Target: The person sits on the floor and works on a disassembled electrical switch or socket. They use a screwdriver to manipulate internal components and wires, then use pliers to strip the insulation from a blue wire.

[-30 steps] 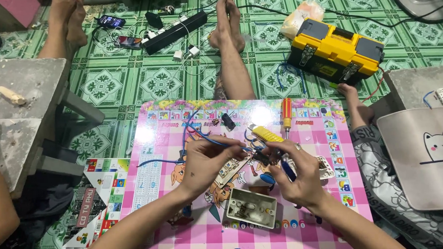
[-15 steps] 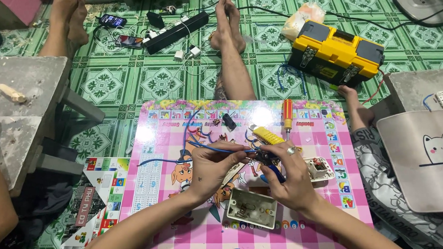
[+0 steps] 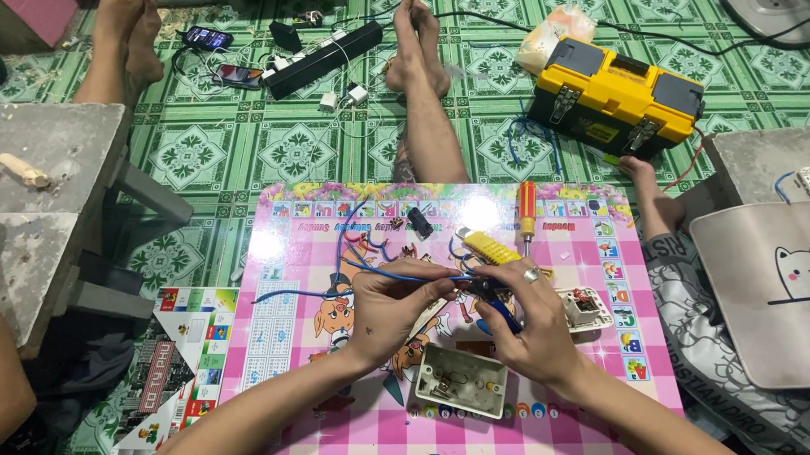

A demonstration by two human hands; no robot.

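Observation:
My left hand (image 3: 394,309) pinches a thin blue wire (image 3: 371,272) over a pink children's play table (image 3: 284,348). My right hand (image 3: 529,317), a ring on one finger, grips blue-handled pliers (image 3: 497,307) whose jaws meet the wire between my two hands. Below the hands lies an open white electrical box (image 3: 462,391) with small screws inside. A white switch part (image 3: 585,306) sits just right of my right hand. A yellow-handled tool (image 3: 491,247) and a red and yellow screwdriver (image 3: 527,210) lie behind the hands.
A yellow and black toolbox (image 3: 620,94) stands on the green tiled floor at the back right. Another person's legs (image 3: 423,101) stretch toward the table; a black power strip (image 3: 323,58) and phones lie beyond. Grey concrete blocks (image 3: 35,178) sit at left, a cat-print cushion (image 3: 771,286) at right.
My hands have drawn closer together, the right one moving up and left, so the pliers now meet the blue wire held by the left hand.

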